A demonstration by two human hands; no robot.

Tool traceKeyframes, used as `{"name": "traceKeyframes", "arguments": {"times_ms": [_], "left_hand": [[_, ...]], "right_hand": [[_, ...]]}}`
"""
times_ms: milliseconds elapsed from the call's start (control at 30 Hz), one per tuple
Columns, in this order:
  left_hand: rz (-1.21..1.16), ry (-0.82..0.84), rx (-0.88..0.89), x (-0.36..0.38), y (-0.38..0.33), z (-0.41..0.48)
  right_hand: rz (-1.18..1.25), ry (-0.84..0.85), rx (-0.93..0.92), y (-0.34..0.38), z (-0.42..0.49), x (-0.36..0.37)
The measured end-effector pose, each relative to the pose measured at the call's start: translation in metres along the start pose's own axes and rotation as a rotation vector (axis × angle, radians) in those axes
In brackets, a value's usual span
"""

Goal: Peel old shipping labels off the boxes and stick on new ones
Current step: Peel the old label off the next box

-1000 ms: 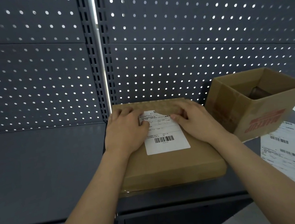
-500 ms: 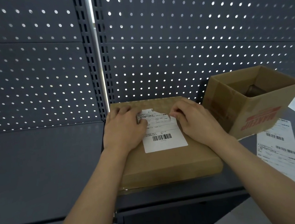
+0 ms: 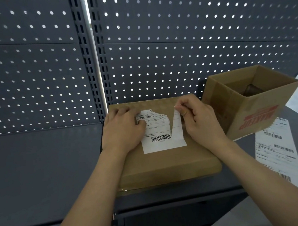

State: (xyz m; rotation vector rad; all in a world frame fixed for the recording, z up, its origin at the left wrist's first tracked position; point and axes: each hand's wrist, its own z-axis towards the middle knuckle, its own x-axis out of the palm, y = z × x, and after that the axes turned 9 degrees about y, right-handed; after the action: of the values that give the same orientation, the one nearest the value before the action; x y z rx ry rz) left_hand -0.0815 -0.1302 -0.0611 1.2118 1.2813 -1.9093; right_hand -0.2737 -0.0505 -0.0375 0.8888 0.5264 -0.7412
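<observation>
Step in hand: peeling the old shipping label (image 3: 155, 130) off the flat cardboard box (image 3: 169, 164). I judged it well short of done, since most of the label lay stuck.
Box position: closed, on the dark shelf (image 3: 49, 170), its far edge near the pegboard panel (image 3: 175, 54).
Label state: on the box top, ragged at its upper middle, with a torn strip (image 3: 177, 126) lifted at its right side. The barcode part lay flat.
Right hand (image 3: 199, 118): grip clamped, thumb and forefinger pinching the strip's top end, raised off the box.
Left hand (image 3: 123, 130): grip apart, fingers laid flat over the label's left edge, pressing the box down.
New labels: a white sheet of labels (image 3: 277, 150) lay on the shelf at right, just beside an open carton (image 3: 256, 113) with red print.
Next move: probably a slow, low pull toward the near edge so the strip would not tear away narrow, with the left hand bracing. The remainder would then need lifting from a fresh corner.
</observation>
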Motion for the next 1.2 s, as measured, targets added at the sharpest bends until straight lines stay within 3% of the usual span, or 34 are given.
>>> {"name": "traceKeyframes", "arguments": {"times_ms": [167, 333, 433, 700, 1200], "left_hand": [[0.004, 0.010, 0.001, 0.001, 0.001, 0.001], [-0.013, 0.008, 0.004, 0.001, 0.001, 0.001], [-0.002, 0.000, 0.003, 0.001, 0.000, 0.001], [-0.004, 0.005, -0.001, 0.001, -0.001, 0.000], [-0.003, -0.008, -0.001, 0.002, 0.000, 0.001]], "right_hand": [[0.128, -0.113, 0.001, 0.002, -0.002, -0.003], [0.291, -0.362, 0.057, 0.005, 0.002, -0.007], [0.260, -0.207, 0.080, 0.002, 0.001, -0.003], [0.311, 0.006, 0.163, 0.003, 0.002, 0.002], [0.183, 0.064, 0.197, -0.008, 0.003, 0.006]]}}
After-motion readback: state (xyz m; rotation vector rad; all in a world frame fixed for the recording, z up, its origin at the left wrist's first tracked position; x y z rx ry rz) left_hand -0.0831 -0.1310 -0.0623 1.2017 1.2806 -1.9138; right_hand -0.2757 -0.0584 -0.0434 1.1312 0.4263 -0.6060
